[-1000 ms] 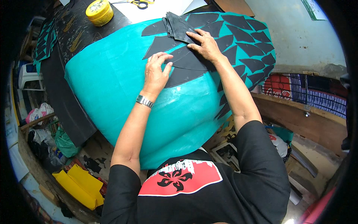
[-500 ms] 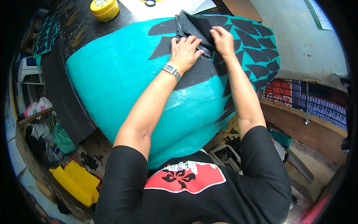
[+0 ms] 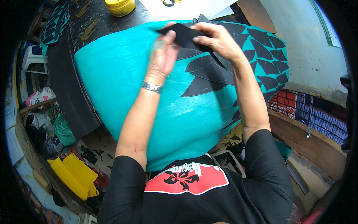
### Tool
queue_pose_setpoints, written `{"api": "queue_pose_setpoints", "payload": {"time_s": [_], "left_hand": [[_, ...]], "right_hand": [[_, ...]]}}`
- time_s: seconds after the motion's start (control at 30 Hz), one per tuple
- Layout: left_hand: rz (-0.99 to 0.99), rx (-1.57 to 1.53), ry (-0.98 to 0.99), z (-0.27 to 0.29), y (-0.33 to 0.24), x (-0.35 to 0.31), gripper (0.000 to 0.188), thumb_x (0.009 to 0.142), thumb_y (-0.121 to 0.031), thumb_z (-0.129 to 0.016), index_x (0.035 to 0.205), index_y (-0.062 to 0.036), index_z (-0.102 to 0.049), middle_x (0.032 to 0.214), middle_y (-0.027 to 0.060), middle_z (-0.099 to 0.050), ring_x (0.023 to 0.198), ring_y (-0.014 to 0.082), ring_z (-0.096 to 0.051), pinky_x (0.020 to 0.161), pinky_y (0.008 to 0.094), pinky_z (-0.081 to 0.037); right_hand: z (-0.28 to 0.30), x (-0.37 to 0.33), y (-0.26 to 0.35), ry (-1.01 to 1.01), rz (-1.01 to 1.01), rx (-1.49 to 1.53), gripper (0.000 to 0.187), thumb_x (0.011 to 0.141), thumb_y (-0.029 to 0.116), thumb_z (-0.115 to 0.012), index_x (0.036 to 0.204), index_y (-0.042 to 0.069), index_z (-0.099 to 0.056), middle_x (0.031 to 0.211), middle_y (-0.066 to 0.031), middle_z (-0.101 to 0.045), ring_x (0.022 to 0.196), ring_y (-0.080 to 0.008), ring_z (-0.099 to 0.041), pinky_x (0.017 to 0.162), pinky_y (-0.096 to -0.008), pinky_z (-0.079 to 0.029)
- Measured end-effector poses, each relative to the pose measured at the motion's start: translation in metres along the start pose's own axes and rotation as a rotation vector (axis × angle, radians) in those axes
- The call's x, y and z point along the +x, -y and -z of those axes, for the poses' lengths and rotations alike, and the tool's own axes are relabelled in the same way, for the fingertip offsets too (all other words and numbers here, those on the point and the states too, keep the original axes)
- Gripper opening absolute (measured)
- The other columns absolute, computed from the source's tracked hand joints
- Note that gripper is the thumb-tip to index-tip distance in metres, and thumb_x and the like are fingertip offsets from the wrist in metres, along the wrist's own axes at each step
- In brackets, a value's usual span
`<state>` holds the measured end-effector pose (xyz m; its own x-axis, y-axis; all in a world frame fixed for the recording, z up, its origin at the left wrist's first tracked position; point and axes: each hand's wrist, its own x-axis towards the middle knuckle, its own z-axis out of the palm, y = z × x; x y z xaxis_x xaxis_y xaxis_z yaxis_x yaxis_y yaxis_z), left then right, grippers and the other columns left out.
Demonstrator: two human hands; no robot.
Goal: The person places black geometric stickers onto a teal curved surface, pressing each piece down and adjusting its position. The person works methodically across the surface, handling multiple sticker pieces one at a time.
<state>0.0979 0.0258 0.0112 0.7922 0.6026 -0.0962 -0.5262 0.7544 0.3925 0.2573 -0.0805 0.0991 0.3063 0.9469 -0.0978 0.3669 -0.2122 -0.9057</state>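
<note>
A black cut piece of sheet material [image 3: 182, 34] is held up off a large teal sheet [image 3: 123, 78] between my two hands. My left hand [image 3: 162, 54], blurred and with a watch at its wrist, is closed on the piece's left end, thumb on top. My right hand [image 3: 220, 39] pinches its right end between thumb and fingers. Below them, dark pointed pieces with pale outlines [image 3: 203, 86] lie flat on the teal sheet. Partly hidden by my right hand and forearm, a dark strip [image 3: 220, 60] lies beside them.
A yellow round tub [image 3: 120, 6] and white paper with scissors [image 3: 168, 3] are at the table's far side. More black pieces [image 3: 266, 67] cover the teal sheet's right end. A black sheet [image 3: 72, 93] hangs at the left; yellow sheets [image 3: 74, 175] lie lower left.
My left hand has lifted off the teal sheet, moved left and turned palm up. The black piece has been raised and stretched leftward between both hands. The view has shifted slightly.
</note>
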Motion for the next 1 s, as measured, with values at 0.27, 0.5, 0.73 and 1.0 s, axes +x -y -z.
{"api": "queue_pose_setpoints", "payload": {"time_s": [0.27, 0.5, 0.73, 1.0], "left_hand": [[-0.248, 0.67, -0.501, 0.055, -0.093, 0.02, 0.028, 0.082, -0.009, -0.081, 0.109, -0.0041, -0.071, 0.103, 0.0074, -0.071, 0.09, 0.0151, -0.067, 0.08, 0.0281, -0.055], [-0.387, 1.071, -0.489, 0.086, -0.104, 0.033, 0.024, 0.079, -0.01, -0.082, 0.102, -0.0048, -0.075, 0.1, 0.0071, -0.073, 0.092, 0.0171, -0.068, 0.084, 0.0299, -0.053], [-0.552, 1.45, -0.438, 0.093, -0.094, 0.026, 0.025, 0.082, -0.012, -0.08, 0.105, -0.0044, -0.074, 0.102, 0.0083, -0.074, 0.098, 0.017, -0.067, 0.088, 0.031, -0.053], [-0.561, 1.403, -0.504, 0.084, -0.093, 0.025, 0.021, 0.081, -0.008, -0.078, 0.102, -0.0058, -0.073, 0.101, 0.0087, -0.074, 0.098, 0.0206, -0.069, 0.088, 0.0341, -0.053]], "right_hand": [[-0.047, 0.095, -0.024, -0.055, -0.145, 0.13, 0.064, 0.076, 0.0, -0.08, 0.135, 0.01, -0.058, 0.079, -0.0034, -0.063, 0.065, -0.0109, -0.064, 0.056, -0.0239, -0.051], [-0.056, 0.125, -0.06, -0.204, -0.136, 0.06, 0.056, 0.076, -0.001, -0.08, 0.128, 0.008, -0.062, 0.075, -0.0022, -0.066, 0.063, -0.0102, -0.064, 0.055, -0.0211, -0.048], [-0.062, 0.123, -0.067, -0.226, -0.136, -0.018, 0.052, 0.078, 0.0, -0.079, 0.127, 0.006, -0.062, 0.077, -0.0024, -0.065, 0.067, -0.0099, -0.063, 0.057, -0.0232, -0.048], [-0.066, 0.122, -0.069, -0.267, -0.144, -0.013, 0.052, 0.079, -0.001, -0.077, 0.128, 0.005, -0.06, 0.077, -0.0033, -0.065, 0.066, -0.0106, -0.063, 0.059, -0.0246, -0.05]]}}
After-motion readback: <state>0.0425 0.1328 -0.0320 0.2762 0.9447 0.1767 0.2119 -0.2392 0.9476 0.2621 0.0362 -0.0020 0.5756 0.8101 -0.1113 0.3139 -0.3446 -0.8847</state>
